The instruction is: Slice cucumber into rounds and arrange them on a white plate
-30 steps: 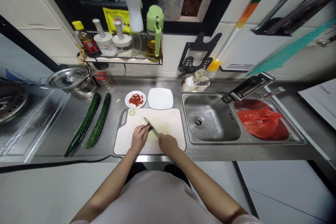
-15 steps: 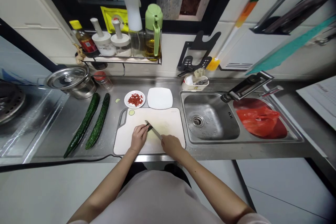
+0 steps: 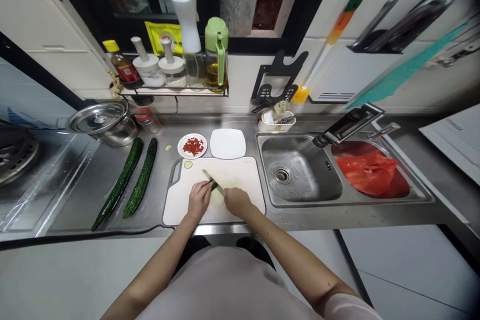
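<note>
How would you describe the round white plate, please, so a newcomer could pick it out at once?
From the steel sink, go left to the white cutting board. At its far edge, towards the left, lies the round white plate. Its round outline and small red pieces set it apart from the squarish plate on its right.

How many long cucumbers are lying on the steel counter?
2. The left cucumber is farther from the cutting board; the right cucumber lies between them. Neither is covered by anything.

One board [image 3: 245, 172], two whole cucumbers [image 3: 118, 185]
</note>
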Demonstrator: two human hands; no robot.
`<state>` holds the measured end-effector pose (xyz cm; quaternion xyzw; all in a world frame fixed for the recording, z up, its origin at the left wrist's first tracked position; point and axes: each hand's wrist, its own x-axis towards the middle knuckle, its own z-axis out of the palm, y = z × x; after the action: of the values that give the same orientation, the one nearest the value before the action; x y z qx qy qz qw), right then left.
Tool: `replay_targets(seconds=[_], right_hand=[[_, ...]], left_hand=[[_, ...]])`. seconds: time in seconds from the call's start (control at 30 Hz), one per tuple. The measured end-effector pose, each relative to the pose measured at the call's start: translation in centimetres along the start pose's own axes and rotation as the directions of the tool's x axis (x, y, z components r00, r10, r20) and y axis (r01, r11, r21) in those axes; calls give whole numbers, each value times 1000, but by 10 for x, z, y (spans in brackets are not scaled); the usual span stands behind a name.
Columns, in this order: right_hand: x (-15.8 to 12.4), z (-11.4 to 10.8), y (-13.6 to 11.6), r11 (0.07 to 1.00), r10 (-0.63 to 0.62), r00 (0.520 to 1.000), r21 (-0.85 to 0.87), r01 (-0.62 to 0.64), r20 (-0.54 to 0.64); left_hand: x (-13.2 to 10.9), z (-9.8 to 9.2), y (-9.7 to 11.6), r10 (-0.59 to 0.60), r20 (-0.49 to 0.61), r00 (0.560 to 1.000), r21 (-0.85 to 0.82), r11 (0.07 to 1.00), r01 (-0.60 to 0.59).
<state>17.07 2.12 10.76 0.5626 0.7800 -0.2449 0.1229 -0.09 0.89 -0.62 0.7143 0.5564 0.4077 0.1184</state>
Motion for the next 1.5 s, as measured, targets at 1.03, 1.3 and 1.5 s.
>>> replay_targets(seconds=[1.03,1.3,1.5], right_hand=[[-10,15,-4,998,58,998,-29,-58,11],[3,20,-9,999,23,999,-22,-25,-49],[13,17,-14,999,31,1000,-19,-31,1]], left_hand=[[-3,4,-5,62,-36,997,13,998,-61],[-2,4,-5,64,-36,997,20,998,-63],[-2,3,-4,65,-34,997,14,998,-64]])
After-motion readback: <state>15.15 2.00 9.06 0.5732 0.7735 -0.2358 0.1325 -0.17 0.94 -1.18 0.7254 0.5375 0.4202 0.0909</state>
